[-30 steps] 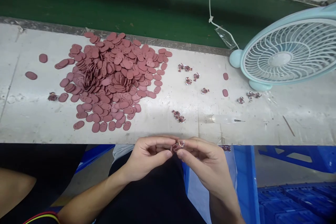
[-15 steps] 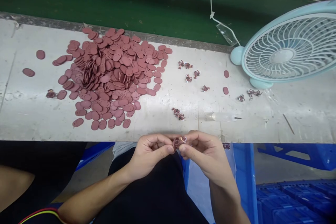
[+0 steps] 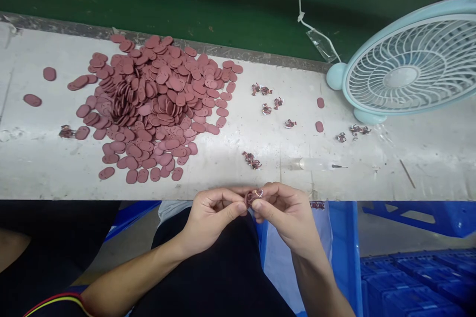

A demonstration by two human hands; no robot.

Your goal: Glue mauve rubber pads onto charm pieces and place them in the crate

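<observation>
1. We pinch one small reddish oval tag [image 3: 253, 197] between left hand [image 3: 211, 215] and right hand [image 3: 288, 213], fingertips closed on it, just off the white bench [image 3: 230, 178] edge.
2. Loosening either pinch could, we judge, drop it into the lap or the blue crate [image 3: 345, 247].

beyond the pinch, bare bench top [image 3: 223, 178] lies open; a small tangled cluster [image 3: 252, 159] sits just ahead, the heap of oval tags [image 3: 156, 104] far-left, the fan [image 3: 405, 72] far-right.
</observation>
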